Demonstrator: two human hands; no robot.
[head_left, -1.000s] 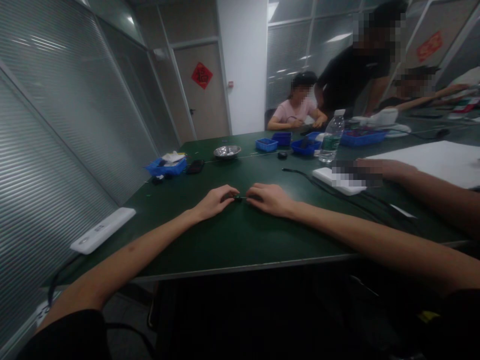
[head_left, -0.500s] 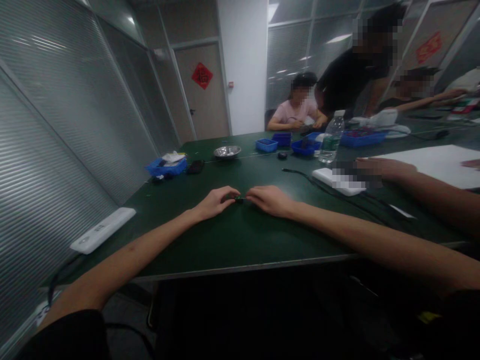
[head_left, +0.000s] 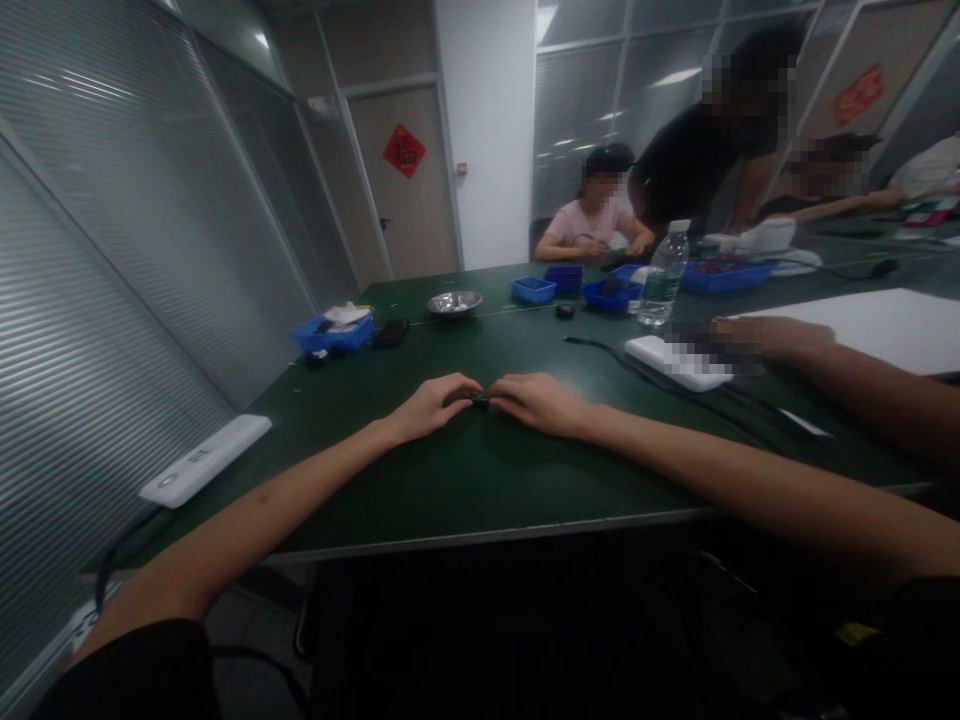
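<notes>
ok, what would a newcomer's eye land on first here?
Probably the left-hand grip and right-hand grip, nearly meeting mid-table around a small dark piece, too small to identify. Next, likely the red diamond sign on the door in the background. Then the shiny metal bowl on the green table, beyond the hands.

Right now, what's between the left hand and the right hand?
In the head view, a small dark piece sits between left hand and right hand, too small to identify.
</notes>
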